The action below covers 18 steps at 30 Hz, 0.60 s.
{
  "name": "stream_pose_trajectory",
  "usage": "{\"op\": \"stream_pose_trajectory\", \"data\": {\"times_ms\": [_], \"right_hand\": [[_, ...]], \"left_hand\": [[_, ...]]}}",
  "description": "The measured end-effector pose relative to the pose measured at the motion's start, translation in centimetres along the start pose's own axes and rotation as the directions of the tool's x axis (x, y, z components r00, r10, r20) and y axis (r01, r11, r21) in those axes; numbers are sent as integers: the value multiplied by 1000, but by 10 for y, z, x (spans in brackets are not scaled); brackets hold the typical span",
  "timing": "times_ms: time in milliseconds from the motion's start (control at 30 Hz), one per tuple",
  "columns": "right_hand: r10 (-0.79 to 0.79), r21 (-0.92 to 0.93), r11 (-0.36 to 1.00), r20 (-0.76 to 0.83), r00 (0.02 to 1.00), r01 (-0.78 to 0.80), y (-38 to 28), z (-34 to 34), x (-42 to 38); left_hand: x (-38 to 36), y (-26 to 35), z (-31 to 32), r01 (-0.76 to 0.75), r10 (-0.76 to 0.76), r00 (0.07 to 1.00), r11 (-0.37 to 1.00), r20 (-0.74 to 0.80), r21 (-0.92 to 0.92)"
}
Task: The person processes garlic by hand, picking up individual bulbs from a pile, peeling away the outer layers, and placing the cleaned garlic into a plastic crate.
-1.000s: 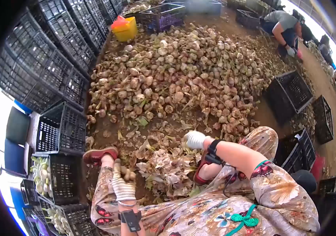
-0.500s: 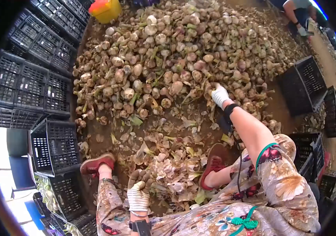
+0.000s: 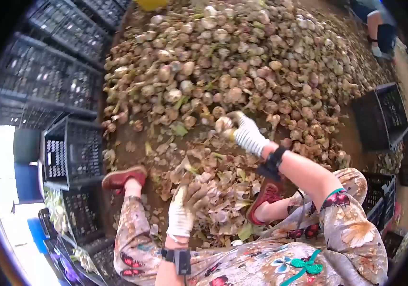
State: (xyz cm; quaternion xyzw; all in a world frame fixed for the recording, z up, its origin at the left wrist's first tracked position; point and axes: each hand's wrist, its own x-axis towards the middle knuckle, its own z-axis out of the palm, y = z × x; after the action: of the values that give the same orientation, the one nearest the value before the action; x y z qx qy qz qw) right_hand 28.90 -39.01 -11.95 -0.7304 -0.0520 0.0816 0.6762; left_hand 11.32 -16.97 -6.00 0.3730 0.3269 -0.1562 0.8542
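A big heap of garlic bulbs (image 3: 242, 62) with dry stems covers the floor in front of me. My right hand (image 3: 244, 133), in a white-striped glove, is closed on a garlic bulb (image 3: 223, 125) just off the near edge of the heap. Lower and to the left, my left hand (image 3: 184, 207) in a similar soiled glove hovers over loose garlic skins (image 3: 218, 205). Its fingers are apart, and I see nothing in them.
Stacked black crates (image 3: 46, 71) line the left side, with an open crate (image 3: 77, 152) below them. On the right stand another black crate (image 3: 380, 117) and a person (image 3: 380, 38) farther back. A yellow container (image 3: 151, 4) shows at the top.
My right hand has drawn back from the heap toward the middle, bringing a garlic bulb. My left hand has moved up and right, its fingers spreading. The view has shifted somewhat.
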Motion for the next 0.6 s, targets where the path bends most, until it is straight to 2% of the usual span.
{"op": "stream_pose_trajectory", "data": {"times_ms": [33,67,100,133,167,200,233,267,300,333,367,433,467,533,567,600], "right_hand": [[89,-222,971,3,996,-86,-30,21,-27],[91,-135,988,130,987,-74,-61,42,-43],[-210,-335,908,151,966,250,-63,62,-61],[-289,-251,904,234,928,345,-67,78,-78],[-357,-294,839,337,871,457,-85,88,-91],[-358,-300,832,351,865,466,-97,96,-105],[-361,-311,822,361,859,477,-106,103,-117],[-361,-87,909,328,873,408,-105,108,-123],[-81,309,950,372,925,-41,-123,105,-131],[11,340,928,382,924,-151,-120,105,-130],[108,367,892,394,913,-264,-117,106,-129],[82,326,916,420,904,-234,-139,110,-140],[67,269,941,444,893,-204,-136,114,-143],[86,181,966,452,888,-186,-133,118,-148],[92,281,928,465,881,-245,-134,119,-151],[67,248,947,474,878,-205,-144,119,-156]], "left_hand": [[-7,5,15,-59,51,997,989,57,137],[-14,8,26,-120,110,991,985,79,125],[-21,12,34,-181,170,980,977,102,111],[-26,17,40,-257,241,965,950,103,178],[-34,20,42,-322,305,947,915,106,244],[-25,13,23,-436,432,899,871,71,227],[-34,14,18,-453,457,889,882,-5,130],[-44,20,12,-529,523,848,843,84,94],[-56,28,9,-598,582,795,800,173,53],[-75,29,7,-558,543,824,826,161,73],[-87,27,8,-581,565,814,800,137,152],[-103,19,13,-604,609,788,734,95,310],[-86,7,-5,-656,630,750,670,202,347],[-98,0,-4,-677,638,735,707,228,206],[-99,-3,-10,-667,624,739,731,253,146],[-100,-4,-15,-624,587,772,773,243,116]]}}
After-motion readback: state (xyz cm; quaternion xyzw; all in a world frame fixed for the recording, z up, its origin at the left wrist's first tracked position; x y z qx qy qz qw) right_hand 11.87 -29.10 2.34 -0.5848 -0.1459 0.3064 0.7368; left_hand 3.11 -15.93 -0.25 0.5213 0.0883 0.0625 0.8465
